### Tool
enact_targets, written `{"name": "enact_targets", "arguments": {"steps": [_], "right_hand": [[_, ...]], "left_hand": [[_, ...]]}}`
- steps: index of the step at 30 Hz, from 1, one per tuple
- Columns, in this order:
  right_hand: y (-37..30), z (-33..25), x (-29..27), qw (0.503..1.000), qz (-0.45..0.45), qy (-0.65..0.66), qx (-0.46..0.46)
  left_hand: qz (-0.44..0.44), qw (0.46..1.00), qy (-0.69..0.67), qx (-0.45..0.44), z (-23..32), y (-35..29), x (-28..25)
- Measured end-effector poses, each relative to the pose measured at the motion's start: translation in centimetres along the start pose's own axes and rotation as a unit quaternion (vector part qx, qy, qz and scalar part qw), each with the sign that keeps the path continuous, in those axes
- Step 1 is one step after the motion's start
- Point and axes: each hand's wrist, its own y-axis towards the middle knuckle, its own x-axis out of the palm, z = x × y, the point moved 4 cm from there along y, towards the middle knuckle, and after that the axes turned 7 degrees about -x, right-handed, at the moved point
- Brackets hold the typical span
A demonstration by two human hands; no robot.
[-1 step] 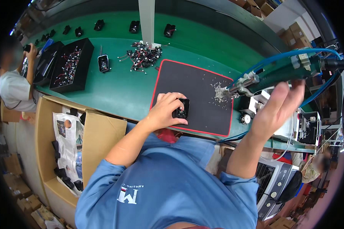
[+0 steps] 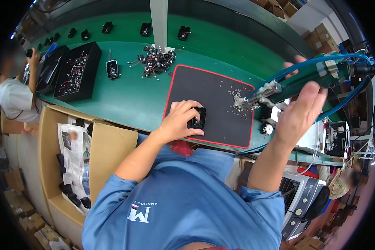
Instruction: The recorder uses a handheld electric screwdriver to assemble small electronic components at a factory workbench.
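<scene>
Red-edged mat (image 2: 200, 87) beneath black housing (image 2: 201, 118) in left hand (image 2: 180, 119)

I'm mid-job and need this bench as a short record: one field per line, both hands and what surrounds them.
Left hand: fingers around a black housing on the mat
Right hand: spread around the green driver; contact unclear
Mat: dark, red-edged
Screws: loose scatter on the mat's right side, by the driver's tip
Wired parts: heap beyond the mat, to its left
Black tray: left of the heap, holding more wired parts
Carton: open, near left
Co-worker: far left
</scene>
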Motion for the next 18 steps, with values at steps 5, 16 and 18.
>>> {"name": "enact_targets", "arguments": {"steps": [5, 16, 18], "right_hand": [[-2.0, 2.2, 1.6, 0.958, -0.035, 0.242, 0.149], [-8.5, 0.9, 5.9, 0.912, -0.076, 0.339, 0.217], [-8.7, 1.0, 6.1, 0.913, -0.083, 0.335, 0.22]], "left_hand": [[-0.008, 1.0, 0.007, -0.007, 0.1, 0.2, 0.1], [-0.022, 1.0, 0.007, -0.016, 0.1, 0.4, 0.1], [-0.021, 1.0, 0.006, -0.018, 0.1, 0.5, 0.0]]}}
